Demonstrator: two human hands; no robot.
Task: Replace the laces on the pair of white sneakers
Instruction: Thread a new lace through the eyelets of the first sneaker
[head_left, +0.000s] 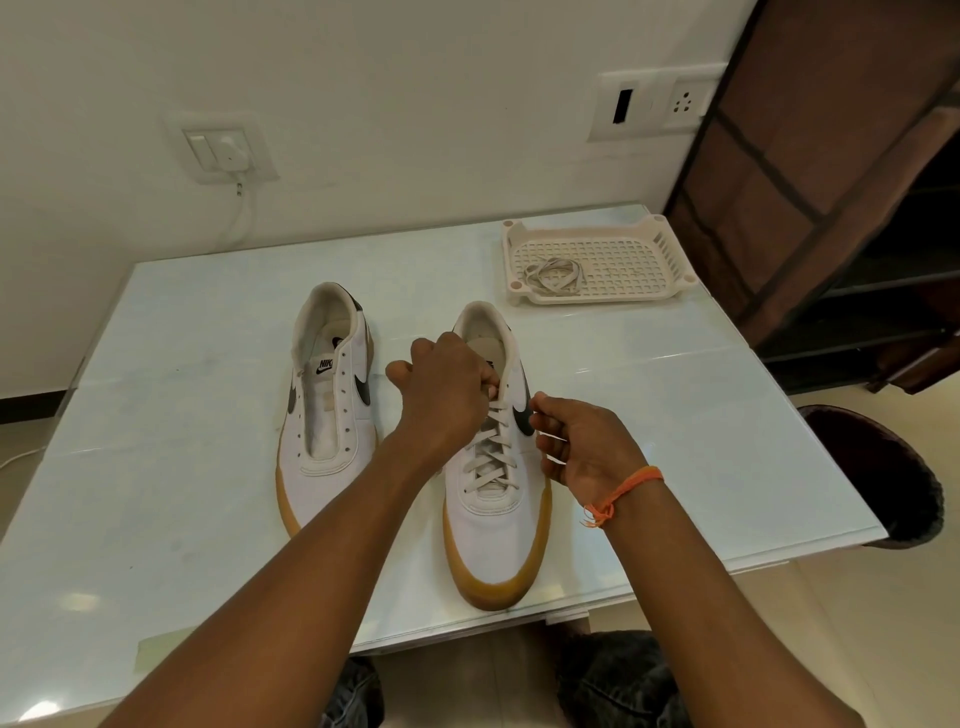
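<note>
— Knees (613, 675) in dark denim sit lowest in view, tucked under the near edge of the table (156, 519), so the person seems to be seated close in. Where are the hands?

— Both on the right sneaker (493, 457), which stands toe toward the person. Left hand (447, 395) is curled over the top eyelets, fingers pinching the lace (491, 441) near the tongue. Right hand (582, 441) is curled too, thumb and finger pinching what looks like the lace's other end just beside the shoe's outer side.

— Why one on each side?

— My guess is each hand keeps one end taut so the crossings lie flat. Lacing already runs up most of the eyelets, so this shoe looks nearly done.

— And the other?

— Left sneaker (327, 410) stands just beside it, apart from both hands, eyelets bare, tongue exposed. It has no lace in yet.

— Anything for it?

— Another lace (553, 275) lies loosely coiled in the tray (670, 249) at the table's far right corner, well apart from the shoes. Whether it is an old one or a fresh one, I cannot tell.
</note>
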